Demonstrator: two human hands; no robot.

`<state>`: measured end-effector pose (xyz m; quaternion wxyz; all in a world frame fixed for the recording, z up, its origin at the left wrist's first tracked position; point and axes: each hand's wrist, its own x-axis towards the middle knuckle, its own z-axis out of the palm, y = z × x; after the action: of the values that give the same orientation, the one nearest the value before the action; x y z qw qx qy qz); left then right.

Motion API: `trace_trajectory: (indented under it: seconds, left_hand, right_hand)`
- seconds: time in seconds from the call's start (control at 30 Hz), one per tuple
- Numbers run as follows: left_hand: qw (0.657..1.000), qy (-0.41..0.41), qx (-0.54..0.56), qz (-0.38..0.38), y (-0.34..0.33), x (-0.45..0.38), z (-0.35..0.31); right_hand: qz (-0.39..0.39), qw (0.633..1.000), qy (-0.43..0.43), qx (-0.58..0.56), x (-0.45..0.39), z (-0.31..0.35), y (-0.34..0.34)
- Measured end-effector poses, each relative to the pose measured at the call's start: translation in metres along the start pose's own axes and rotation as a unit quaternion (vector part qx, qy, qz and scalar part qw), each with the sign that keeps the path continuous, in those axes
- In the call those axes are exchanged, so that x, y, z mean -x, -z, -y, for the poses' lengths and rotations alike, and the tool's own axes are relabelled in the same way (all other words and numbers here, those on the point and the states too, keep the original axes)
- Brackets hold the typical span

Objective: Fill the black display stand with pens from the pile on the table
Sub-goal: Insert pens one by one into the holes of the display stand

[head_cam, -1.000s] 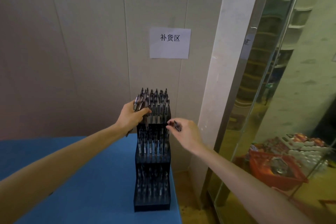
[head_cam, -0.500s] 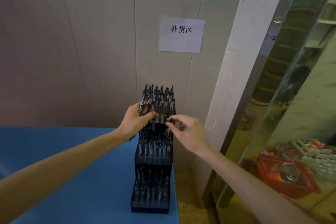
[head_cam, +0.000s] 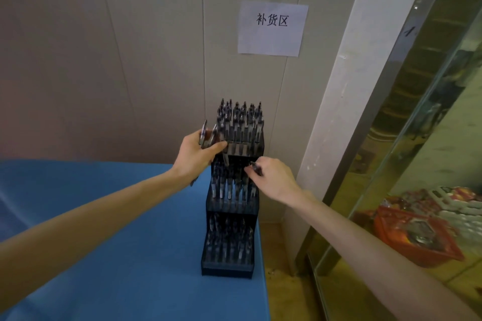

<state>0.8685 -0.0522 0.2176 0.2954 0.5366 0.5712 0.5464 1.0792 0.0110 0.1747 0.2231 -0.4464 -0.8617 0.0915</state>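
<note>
1. Three stepped tiers make up the black display stand (head_cam: 230, 206), standing at the right edge of the blue table (head_cam: 104, 229) against the wall; every tier already shows many pens upright in it.
2. One left hand (head_cam: 194, 157), fingers curled round a small bundle of spare pens (head_cam: 207, 135) whose ends stick up past the thumb, held just left of the stand's top tier.
3. One right hand (head_cam: 272, 177), thumb and fingertips pinching a single dark pen (head_cam: 254, 167) at the right side of the middle tier, just below the top tier's front edge.
4. No pile of pens shows on the table from this angle; the remaining stock appears to be the left hand's bundle.
5. Handling note, a judgement: the pinched pen looks bound for a free slot at the right of the middle tier. It should go in upright and tip down, lowered straight so it does not knock its neighbours; the left hand is best kept steady beside the stand so the next pen is close by.
6. Change against the frame half a second back: the left hand's bundle stands further out to the left of the top tier, and the right hand sits slightly lower and further right by the middle tier. The white paper sign (head_cam: 271, 28) rides higher on the wall as the head camera has shifted.
</note>
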Motion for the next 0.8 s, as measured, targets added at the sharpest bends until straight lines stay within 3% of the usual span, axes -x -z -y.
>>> trace_trajectory:
  seconds: [0.07, 0.13, 0.2, 0.3, 0.57, 0.8]
  left_hand:
    - [1.0, -0.006, 0.007, -0.002, 0.001, 0.005, -0.002]
    - [1.0, -0.025, 0.007, -0.002, 0.0, 0.01, -0.004]
    - [0.998, -0.056, -0.002, 0.006, -0.001, 0.016, -0.008]
    - [0.991, -0.114, -0.025, 0.061, -0.006, 0.025, -0.013]
    - [0.986, -0.119, -0.038, 0.108, -0.02, 0.043, -0.012]
    - [0.994, -0.031, 0.014, 0.104, -0.007, 0.066, 0.009]
  right_hand:
    - [-0.014, 1.0, -0.004, -0.021, 0.004, 0.004, 0.002]
    - [-0.072, 0.991, -0.017, -0.112, 0.009, 0.008, 0.007]
    - [-0.129, 0.966, -0.011, -0.224, 0.015, 0.017, 0.015]
    - [-0.154, 0.931, 0.007, -0.331, 0.021, 0.037, 0.034]
    - [-0.201, 0.927, 0.029, -0.315, 0.033, 0.042, 0.039]
    - [-0.218, 0.931, -0.015, -0.291, 0.062, 0.013, 0.012]
